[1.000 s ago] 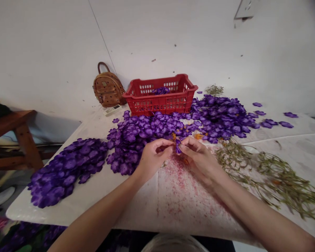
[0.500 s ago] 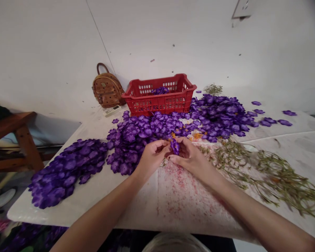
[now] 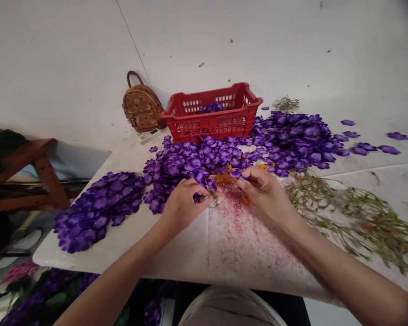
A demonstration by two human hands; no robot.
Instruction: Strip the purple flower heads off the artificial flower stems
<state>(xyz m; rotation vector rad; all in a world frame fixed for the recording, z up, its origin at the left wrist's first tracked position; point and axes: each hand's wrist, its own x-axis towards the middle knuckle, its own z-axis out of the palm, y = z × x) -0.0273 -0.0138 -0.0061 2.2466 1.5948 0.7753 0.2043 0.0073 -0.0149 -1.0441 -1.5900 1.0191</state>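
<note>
My left hand [image 3: 185,203] is closed in a pinch, with thumb and fingertips meeting on a small green flower stem [image 3: 215,199]. Just above those fingertips is a purple blossom [image 3: 211,184]; I cannot tell whether it is joined to the stem. To the right, my right hand [image 3: 267,192] is closed too, its thumb and forefinger gripping a purple flower petal piece [image 3: 236,174]. Between the hands lie small orange flower centres [image 3: 224,179]. A heap of purple flower pieces [image 3: 180,158] spreads just behind my left hand.
Behind the heaps stands a red plastic basket [image 3: 211,122] with purple flowers inside. A brown backpack [image 3: 143,108] and a white remote control [image 3: 149,136] are left of it. More purple pieces [image 3: 102,208] lie at left, and green stems [image 3: 370,222] cover the table's right side.
My hands, close together around a purple flower before, have moved apart. The left has shifted left and down, the right to the right. The view has tilted down slightly.
</note>
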